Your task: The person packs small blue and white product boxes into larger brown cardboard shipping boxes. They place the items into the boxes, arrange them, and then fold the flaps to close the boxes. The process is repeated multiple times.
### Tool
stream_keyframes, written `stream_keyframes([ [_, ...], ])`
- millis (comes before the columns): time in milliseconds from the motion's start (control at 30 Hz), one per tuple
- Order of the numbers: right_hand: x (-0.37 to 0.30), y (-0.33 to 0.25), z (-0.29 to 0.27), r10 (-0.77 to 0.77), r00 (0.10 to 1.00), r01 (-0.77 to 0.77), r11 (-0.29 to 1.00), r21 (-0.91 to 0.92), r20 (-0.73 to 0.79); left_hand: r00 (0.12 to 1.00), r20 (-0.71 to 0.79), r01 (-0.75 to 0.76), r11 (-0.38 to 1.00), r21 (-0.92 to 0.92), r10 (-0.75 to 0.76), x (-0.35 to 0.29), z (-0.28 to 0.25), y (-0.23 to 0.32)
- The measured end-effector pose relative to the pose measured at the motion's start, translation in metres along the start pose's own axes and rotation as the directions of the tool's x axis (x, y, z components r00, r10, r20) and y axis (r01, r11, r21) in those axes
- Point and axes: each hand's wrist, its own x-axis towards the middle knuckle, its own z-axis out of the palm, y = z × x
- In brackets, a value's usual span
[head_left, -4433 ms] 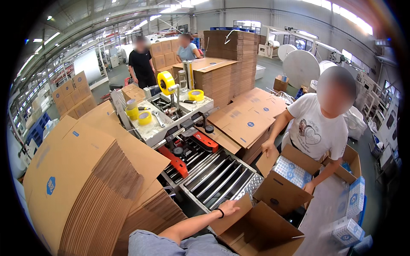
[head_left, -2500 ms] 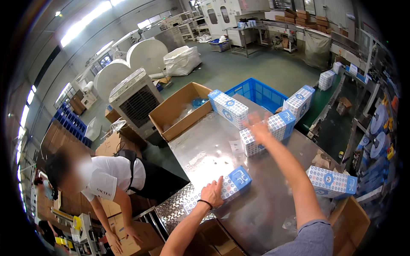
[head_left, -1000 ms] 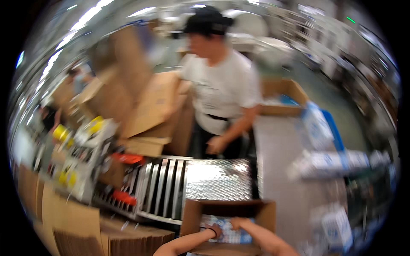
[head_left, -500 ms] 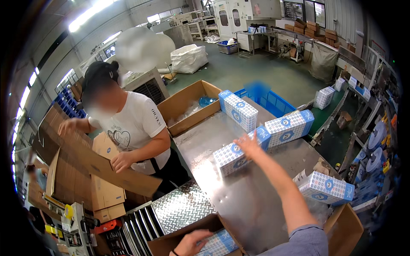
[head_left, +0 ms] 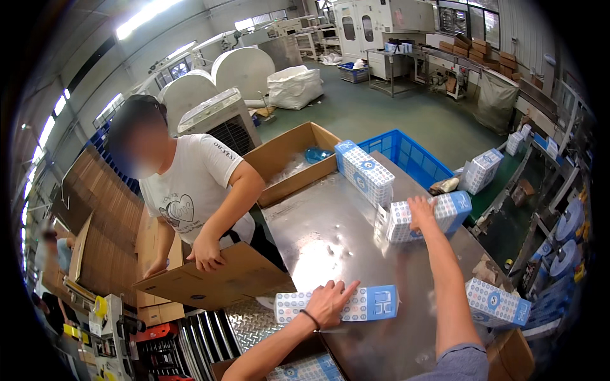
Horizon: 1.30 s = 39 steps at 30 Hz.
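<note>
The lower edge cuts off the cardboard carton; our left hand lies spread over the near pack by the carton's rim, our right hand over the far pack on the shiny metal table; with undersides hidden, we cannot tell whether either hand grips; both packs are oblong, dotted, blue-ended

The left hand covers the middle of one pack; the right hand hides part of another pack. The lower edge cuts off the open carton, and the left forearm masks part of it. A cardboard sheet partly conceals the co-worker's lower body. The co-worker's face is blurred. The blue crate's base is hidden behind the table.
</note>
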Motion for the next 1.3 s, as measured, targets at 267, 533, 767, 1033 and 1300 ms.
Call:
stream_keyframes([
  [267,-0.126,-0.061,-0.033,-0.357,0.934,0.343,0.888,0.306,-0.014,0.791,-0.418,-0.067,0.617,-0.784,-0.446,-0.159,-0.130,-0.001],
  [533,-0.188,-0.049,-0.072,-0.255,0.920,0.386,0.453,0.804,-0.299,0.789,-0.177,0.326,0.645,-0.691,-0.589,-0.311,0.006,0.037],
  [767,-0.330,-0.118,-0.086,-0.384,0.916,-0.227,-0.735,0.639,-0.116,0.759,0.592,0.546,0.761,-0.351,-0.271,-0.296,0.173,0.074],
  [1033,-0.415,-0.394,-0.072,-0.871,0.353,0.815,0.108,0.569,-0.341,0.686,0.590,0.670,0.685,-0.285,-0.425,-0.334,0.294,-0.017],
  [1300,-0.375,-0.469,0.127,-0.908,0.373,0.774,0.419,0.475,0.193,0.678,0.617,0.654,0.712,-0.257,-0.400,-0.320,0.288,-0.044],
])
